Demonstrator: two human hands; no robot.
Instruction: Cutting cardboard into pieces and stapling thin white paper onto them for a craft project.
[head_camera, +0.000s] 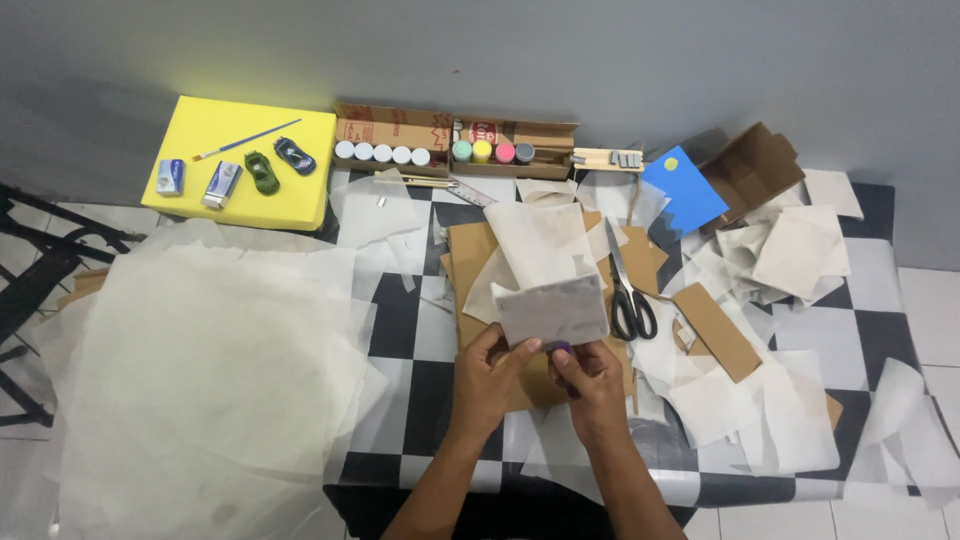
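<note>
From my remote view, I see two bare forearms rising from the bottom edge, with no sleeves, watch, bracelets or gloves on them. The left hand and right hand are bare too, without rings that I can make out. Fingernails look short and unpainted.

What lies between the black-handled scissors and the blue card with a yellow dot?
In the head view, brown cardboard pieces and white paper scraps lie between the black-handled scissors and the blue card.
</note>
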